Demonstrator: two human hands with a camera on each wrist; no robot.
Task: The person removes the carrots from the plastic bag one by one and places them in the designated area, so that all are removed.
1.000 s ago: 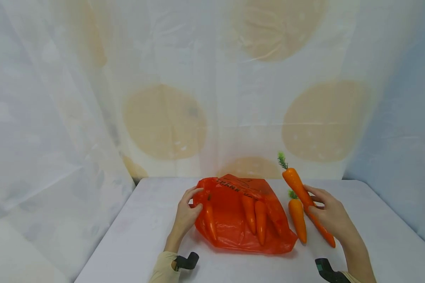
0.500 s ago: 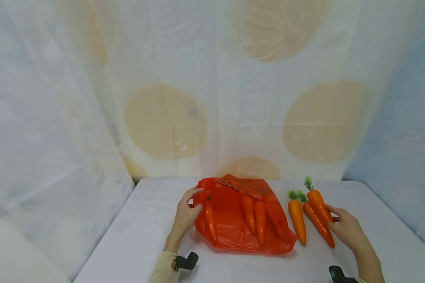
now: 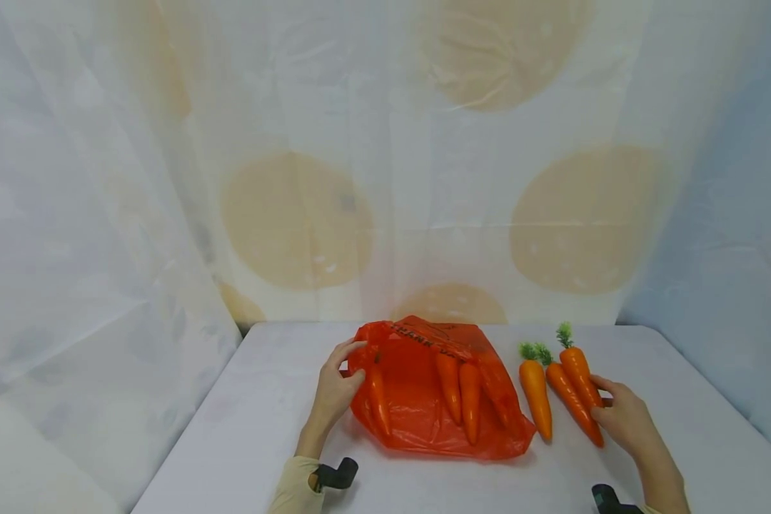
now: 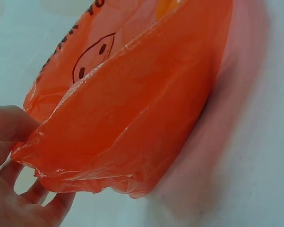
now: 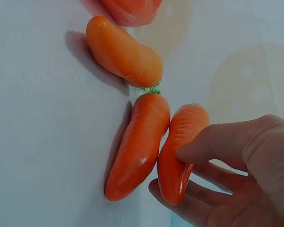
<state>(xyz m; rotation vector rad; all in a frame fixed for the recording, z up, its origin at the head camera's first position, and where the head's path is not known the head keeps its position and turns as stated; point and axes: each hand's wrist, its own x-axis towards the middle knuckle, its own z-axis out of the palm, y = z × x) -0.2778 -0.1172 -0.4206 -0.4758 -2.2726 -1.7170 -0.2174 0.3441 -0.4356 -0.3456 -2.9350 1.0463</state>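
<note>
A translucent red plastic bag point(image 3: 424, 428) with black print lies on the table, several orange carrots showing through it. My left hand point(image 3: 335, 385) pinches the bag's left edge between thumb and fingers; in the left wrist view the thumb and fingers of that hand point(image 4: 19, 175) hold the gathered rim. To the right of the bag, three carrots with green tops sit side by side. The rightmost carrot point(image 3: 576, 365) is between the thumb and fingers of my right hand point(image 3: 626, 417). Beside it lie the middle carrot point(image 5: 139, 146) and the left carrot point(image 5: 125, 54).
The white table point(image 3: 231, 442) reaches back to a hanging sheet point(image 3: 392, 178) with large tan circles. More sheeting point(image 3: 71, 285) closes in the left side. A dark wrist camera point(image 3: 337, 473) sits on the left wrist.
My right hand has brought a carrot down from across the others to their right side, moving right and toward me. The left hand stays on the bag's edge.
</note>
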